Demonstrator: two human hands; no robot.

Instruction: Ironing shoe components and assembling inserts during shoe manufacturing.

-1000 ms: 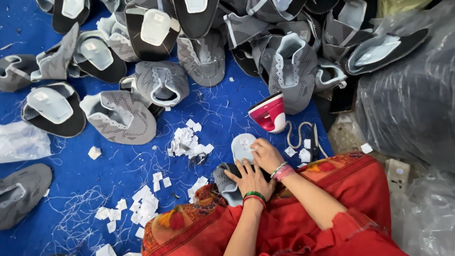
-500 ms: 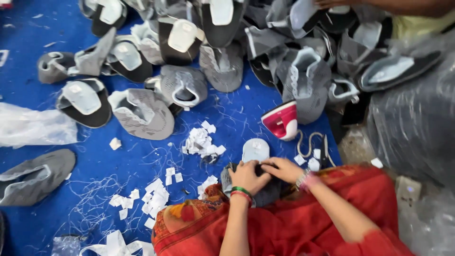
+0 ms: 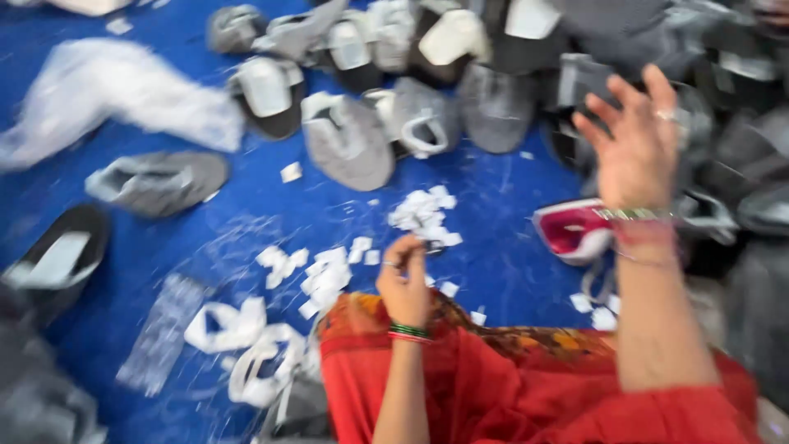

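While the whole view is smeared with blur, the right hand (image 3: 637, 144) shows plainly enough: it is raised with the palm open and the fingers (image 3: 657, 86) spread, holding nothing, a ring on one finger and bangles at the wrist. Just below its wrist lies a pink-lined shoe upper (image 3: 571, 230) on the blue floor covering (image 3: 246, 222). Beyond the fingertips sits a heap of grey and black shoe uppers (image 3: 493, 74), several with pale insoles showing.

The left hand (image 3: 404, 284) is lower, over the edge of the red cloth (image 3: 493, 386) on the person's lap. Its fingers (image 3: 399, 259) are curled together as if nipping something small — what, if anything, is between them cannot be told through the blur. Right above these fingers is a little pile of white paper scraps (image 3: 423, 214), and more scraps (image 3: 325, 271) are scattered to the left of them. Further left lie loops of white strip (image 3: 238, 345), a grey upper (image 3: 160, 181) lying alone, and a crumpled clear plastic bag (image 3: 107, 90) — all well apart from either hand.
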